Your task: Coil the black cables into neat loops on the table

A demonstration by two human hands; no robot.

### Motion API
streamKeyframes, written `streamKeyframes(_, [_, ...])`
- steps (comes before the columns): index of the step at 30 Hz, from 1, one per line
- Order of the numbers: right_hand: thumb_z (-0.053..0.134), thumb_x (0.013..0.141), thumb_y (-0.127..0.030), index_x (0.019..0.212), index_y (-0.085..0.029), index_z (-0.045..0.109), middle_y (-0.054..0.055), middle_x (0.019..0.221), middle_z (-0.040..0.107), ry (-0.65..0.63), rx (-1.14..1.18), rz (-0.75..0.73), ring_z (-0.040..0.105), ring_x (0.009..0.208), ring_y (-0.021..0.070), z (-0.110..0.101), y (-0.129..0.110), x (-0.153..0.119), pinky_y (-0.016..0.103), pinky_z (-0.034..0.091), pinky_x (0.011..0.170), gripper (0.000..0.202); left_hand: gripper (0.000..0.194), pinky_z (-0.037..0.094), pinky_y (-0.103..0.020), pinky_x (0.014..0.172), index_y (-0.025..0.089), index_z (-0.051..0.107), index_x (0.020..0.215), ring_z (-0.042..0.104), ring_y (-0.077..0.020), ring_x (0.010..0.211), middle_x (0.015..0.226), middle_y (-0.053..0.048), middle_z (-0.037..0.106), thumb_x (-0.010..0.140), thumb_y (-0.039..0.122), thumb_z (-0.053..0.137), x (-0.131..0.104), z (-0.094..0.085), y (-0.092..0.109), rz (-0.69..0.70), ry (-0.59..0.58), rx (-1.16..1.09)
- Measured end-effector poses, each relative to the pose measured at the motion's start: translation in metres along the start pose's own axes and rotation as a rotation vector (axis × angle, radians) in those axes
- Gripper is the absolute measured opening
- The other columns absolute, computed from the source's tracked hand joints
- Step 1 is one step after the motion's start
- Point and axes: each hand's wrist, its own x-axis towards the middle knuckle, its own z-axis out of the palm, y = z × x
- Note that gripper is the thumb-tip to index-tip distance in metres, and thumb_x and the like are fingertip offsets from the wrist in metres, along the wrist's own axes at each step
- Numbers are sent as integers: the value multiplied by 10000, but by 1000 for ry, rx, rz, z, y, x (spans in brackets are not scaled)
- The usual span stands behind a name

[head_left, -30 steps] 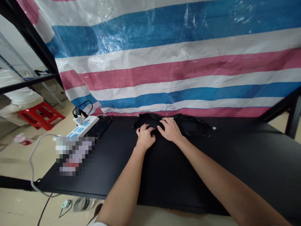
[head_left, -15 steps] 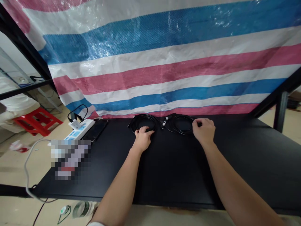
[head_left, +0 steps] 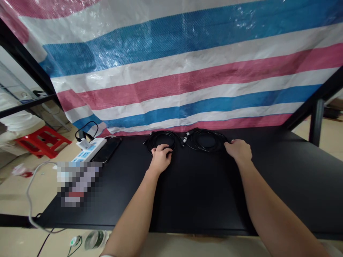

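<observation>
Two coils of black cable lie side by side near the back edge of the black table. My left hand (head_left: 161,157) has its fingers curled on the near edge of the left coil (head_left: 174,137). At the right end of the right coil (head_left: 205,150), my right hand (head_left: 238,150) pinches the cable between thumb and fingers. White tags (head_left: 186,137) and cable ends sit between the two coils.
A white power strip (head_left: 89,151) with a plugged-in charger and a dark phone (head_left: 107,150) lie at the table's left. Behind the table (head_left: 203,200) hangs a striped sheet (head_left: 160,85). A person sits on a red stool (head_left: 44,141) at far left.
My right hand has moved a little to the right, and the right coil is drawn wider that way. My left hand's fingers have curled in slightly.
</observation>
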Motion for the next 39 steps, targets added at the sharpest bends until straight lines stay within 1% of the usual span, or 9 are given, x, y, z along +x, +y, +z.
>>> streamKeyframes(4, [688, 545, -250, 512, -224, 574, 42, 537, 583, -5, 148, 153, 602, 628, 232, -5, -22, -7, 351, 473, 567, 121, 255, 313, -499, 980, 250, 723, 752, 501, -286, 1146, 1127, -91, 623, 736, 61, 554, 1, 0, -2, -17, -18, 55])
streamKeyframes(7, [662, 585, -276, 574, -207, 575, -23, 468, 516, -80, 514, 260, 445, 416, 123, -11, -42, -14, 247, 327, 374, 111, 247, 314, -518, 973, 247, 724, 774, 464, -306, 1189, 1192, -104, 590, 732, 66, 562, 1, -2, -1, -44, -13, 109])
streamKeyframes(10, [652, 607, -246, 639, -207, 577, -54, 471, 485, -173, 852, 351, 385, 374, 85, -15, -57, -21, 198, 236, 324, 90, 207, 316, -530, 970, 235, 715, 795, 459, -317, 1193, 1207, -114, 578, 725, 95, 579, 0, -4, 3, -78, -9, 152])
streamKeyframes(16, [696, 630, -257, 657, -227, 586, -57, 508, 482, -352, 1169, 226, 359, 394, 71, -20, -63, -27, 200, 294, 354, 117, 139, 331, -516, 969, 227, 696, 829, 493, -307, 1169, 1172, -104, 600, 719, 190, 619, -1, -4, 8, -59, 42, 147])
streamKeyframes(23, [757, 636, -345, 679, -254, 616, -40, 534, 469, -503, 1226, -19, 391, 465, 104, -23, -63, -33, 242, 320, 399, 173, 398, 343, -490, 952, 224, 643, 1081, 491, -310, 1173, 1173, -122, 599, 728, 410, 651, -5, -2, 11, 73, 171, 137])
streamKeyframes(28, [723, 662, -369, 646, -264, 622, -30, 504, 440, -582, 1172, -107, 408, 483, 136, -21, -69, -42, 274, 324, 408, 146, 544, 357, -459, 943, 209, 560, 1206, 521, -291, 1137, 1156, -130, 621, 730, 449, 667, -9, 7, 24, 162, 132, 13])
streamKeyframes(34, [761, 579, -395, 632, -262, 650, -29, 496, 483, -622, 1110, -114, 405, 467, 125, -13, -77, -53, 269, 333, 414, 181, 125, 437, -324, 756, 204, 631, 901, 598, -179, 732, 775, -40, 650, 806, 262, 575, -7, 13, 30, 96, 167, -290])
streamKeyframes(37, [639, 655, -563, 668, -257, 654, 2, 586, 555, -497, 1084, -62, 398, 454, 122, -14, -73, -48, 266, 315, 391, 307, 92, 386, -246, 585, 197, 597, 775, 497, -123, 560, 608, 20, 546, 793, 287, 600, -3, 5, 25, -45, 316, -524])
streamKeyframes(39, [456, 731, -660, 663, -254, 626, 14, 592, 542, -365, 1085, -33, 404, 450, 133, -17, -66, -39, 269, 308, 378, 446, 234, 323, -221, 516, 191, 522, 629, 397, -88, 489, 517, 53, 436, 765, 340, 641, 1, -3, 20, -122, 424, -675])
